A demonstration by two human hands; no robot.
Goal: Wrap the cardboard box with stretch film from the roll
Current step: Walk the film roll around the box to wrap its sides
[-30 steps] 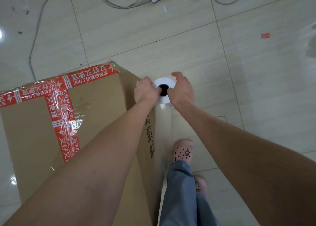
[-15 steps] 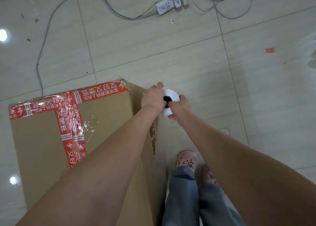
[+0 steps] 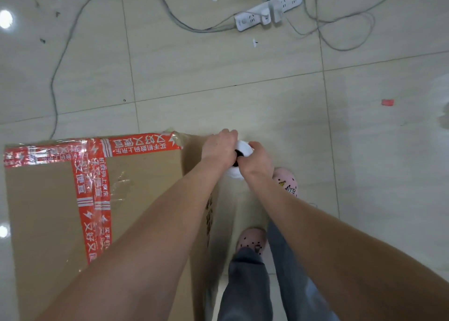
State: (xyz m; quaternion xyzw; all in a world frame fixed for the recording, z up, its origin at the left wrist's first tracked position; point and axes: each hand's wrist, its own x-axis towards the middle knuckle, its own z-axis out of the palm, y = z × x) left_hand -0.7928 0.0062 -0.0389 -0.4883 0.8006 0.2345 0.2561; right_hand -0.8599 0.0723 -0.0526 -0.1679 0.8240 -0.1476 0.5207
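Observation:
A tall cardboard box (image 3: 48, 211) sealed with red printed tape stands on the tiled floor at the lower left. Clear film clings to its top and right side. The stretch film roll (image 3: 243, 148) is held upright beside the box's far right corner, its white end and dark core hole facing me. My left hand (image 3: 218, 148) grips the roll's top from the left. From the right, my right hand (image 3: 256, 161) grips the same end. A sheet of film runs down along the box's right side below the roll.
White power strips (image 3: 267, 14) and grey cables (image 3: 63, 53) lie on the floor beyond the box. My feet in pink clogs (image 3: 251, 240) stand right of the box. A small red scrap (image 3: 387, 102) lies at the right.
Both hands have carried the roll forward along the box's right side toward its far corner. My right foot stepped ahead. The view has tilted up, showing more of the power strips.

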